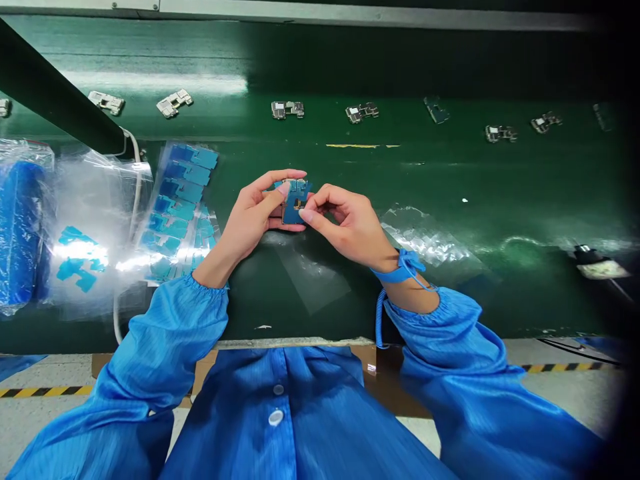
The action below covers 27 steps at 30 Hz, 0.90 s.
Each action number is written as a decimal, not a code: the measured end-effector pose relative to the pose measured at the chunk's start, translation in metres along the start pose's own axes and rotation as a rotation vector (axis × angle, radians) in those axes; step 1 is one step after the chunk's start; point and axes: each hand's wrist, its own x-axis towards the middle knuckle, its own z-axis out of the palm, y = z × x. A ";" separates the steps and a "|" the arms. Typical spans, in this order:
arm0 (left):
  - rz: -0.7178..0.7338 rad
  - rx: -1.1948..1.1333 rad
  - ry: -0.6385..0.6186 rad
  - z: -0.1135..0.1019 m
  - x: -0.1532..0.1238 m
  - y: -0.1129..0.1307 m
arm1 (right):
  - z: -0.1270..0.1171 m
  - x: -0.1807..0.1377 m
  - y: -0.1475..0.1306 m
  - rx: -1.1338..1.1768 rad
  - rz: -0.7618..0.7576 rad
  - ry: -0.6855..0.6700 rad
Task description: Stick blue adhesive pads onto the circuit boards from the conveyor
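Between my hands, above the green bench [240, 307], is a small circuit board [293, 207] with blue areas on its face. My left hand [260, 203] grips it from the left, thumb on its face and fingers along its edges. At its right edge my right hand [345, 217] has thumb and forefinger pinched together, touching the board; whether a bit of film is between the fingertips I cannot make out. A blue wrist strap [400, 268] with a coiled cord circles my right wrist. Left of my hands lie sheets of blue die-cut film pieces [183, 193].
Several circuit boards [287, 110] lie in a row across the far side. Clear plastic film [425, 233] lies right of my hands. At the left are plastic bags [95, 173], a blue wrapped bundle [20, 227], a white cable [135, 200] and a dark slanted post [60, 80].
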 end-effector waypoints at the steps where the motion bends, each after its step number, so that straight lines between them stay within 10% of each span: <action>1: -0.011 0.004 0.005 0.000 0.000 0.001 | 0.000 0.000 0.000 -0.006 -0.006 -0.004; 27: -0.004 0.032 0.006 0.005 -0.003 0.005 | 0.000 -0.004 -0.002 -0.038 0.091 0.027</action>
